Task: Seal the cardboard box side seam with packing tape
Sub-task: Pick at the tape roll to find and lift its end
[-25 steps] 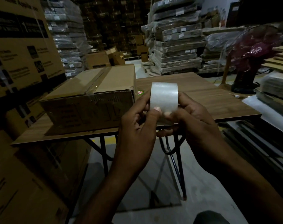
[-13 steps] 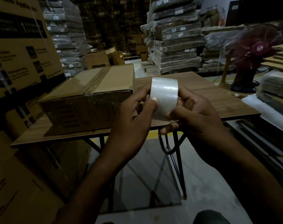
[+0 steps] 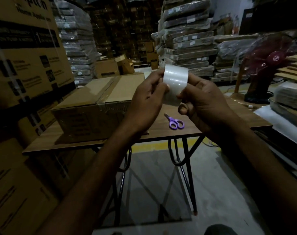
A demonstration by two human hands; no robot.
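Note:
A brown cardboard box (image 3: 96,106) lies on the left half of the wooden table (image 3: 229,119), with tape along its top centre seam and down its near face. A roll of clear packing tape (image 3: 174,80) is held up above the table, right of the box. My left hand (image 3: 144,102) grips the roll's left side, thumb pressed on the tape surface. My right hand (image 3: 205,106) holds the right side, fingers on the lower edge. Purple-handled scissors (image 3: 175,122) lie on the table below my hands.
Large printed cartons (image 3: 22,61) are stacked at the left, close to the table. Wrapped stacks of flat cardboard (image 3: 186,43) fill the back. A maroon pedestal fan (image 3: 266,65) stands at the right, beside piles of sheets (image 3: 290,99). The table has black metal legs (image 3: 186,163).
Both hands have lifted the tape roll higher above the table. The scissors, hidden behind my hands before, now show on the tabletop. The box has not moved.

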